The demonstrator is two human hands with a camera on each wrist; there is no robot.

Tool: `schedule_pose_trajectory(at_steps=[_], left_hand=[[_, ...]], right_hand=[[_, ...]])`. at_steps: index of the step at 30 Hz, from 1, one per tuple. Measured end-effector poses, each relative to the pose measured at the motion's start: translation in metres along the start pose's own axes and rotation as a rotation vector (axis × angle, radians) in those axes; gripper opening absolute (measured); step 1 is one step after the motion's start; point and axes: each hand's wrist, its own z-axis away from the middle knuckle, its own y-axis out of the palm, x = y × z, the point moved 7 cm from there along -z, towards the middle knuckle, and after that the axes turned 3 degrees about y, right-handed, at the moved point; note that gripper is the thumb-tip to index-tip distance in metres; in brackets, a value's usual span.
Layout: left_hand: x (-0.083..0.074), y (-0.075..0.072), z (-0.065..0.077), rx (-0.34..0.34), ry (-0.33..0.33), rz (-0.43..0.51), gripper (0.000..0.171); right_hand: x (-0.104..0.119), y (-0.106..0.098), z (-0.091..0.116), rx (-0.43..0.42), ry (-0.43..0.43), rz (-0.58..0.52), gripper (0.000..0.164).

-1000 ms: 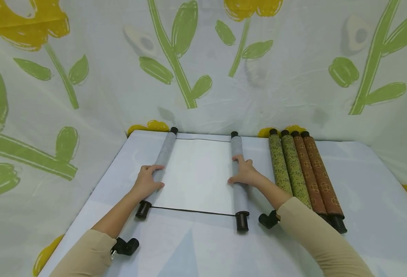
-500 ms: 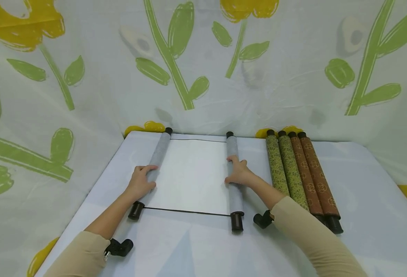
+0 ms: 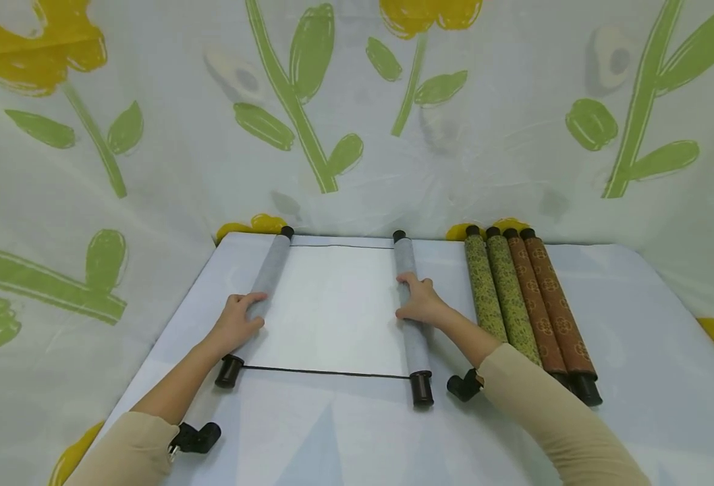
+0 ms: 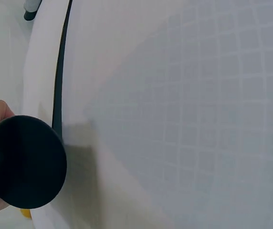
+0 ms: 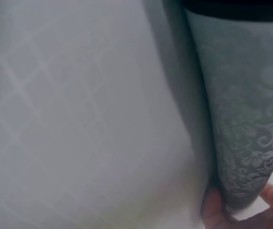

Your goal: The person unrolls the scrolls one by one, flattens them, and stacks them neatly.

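A hanging scroll lies partly unrolled on the table, its bare white sheet [image 3: 333, 310] spread between two grey rolls with dark end knobs. My left hand [image 3: 234, 325] grips the left roll [image 3: 272, 264] below its middle, thumb and fingers on either side. Around the middle of the right roll [image 3: 416, 347] my right hand [image 3: 420, 302] is curled. The left wrist view looks end-on at a black knob [image 4: 26, 162], with part of the hand behind it. Pale floral brocade [image 5: 246, 109] covers the right roll in the right wrist view, fingertips at its sides.
To the right, two green patterned scrolls [image 3: 509, 290] and two brown ones [image 3: 556, 304] lie rolled up side by side, partly behind the right forearm. A flower-printed curtain [image 3: 211, 162] rises behind the pale table [image 3: 284, 432]. Each wrist carries a small black device [image 3: 199, 437].
The left hand has moved left with its roll, and the white stretch between the rolls is wider. The right hand keeps its hold on the right roll. The head view has shifted slightly.
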Motion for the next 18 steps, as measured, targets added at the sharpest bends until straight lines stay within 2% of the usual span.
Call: schedule_pose_trajectory(at_steps=[3,9,14,18], left_hand=[[0.001,0.001,0.0,0.022,0.007,-0.029,0.052],[0.0,0.003,-0.002,0.015,0.053,-0.095,0.048],[0.005,0.002,-0.001,0.012,0.014,-0.126,0.052],[0.006,-0.001,-0.001,0.009,-0.004,-0.147,0.064]], right_hand=[[0.0,-0.001,0.001,0.006,0.006,0.002,0.072],[-0.003,-0.008,0.003,0.02,0.026,0.011,0.07],[-0.007,-0.009,0.005,0.037,0.028,0.017,0.069],[-0.011,-0.012,0.007,0.061,0.037,0.0,0.067]])
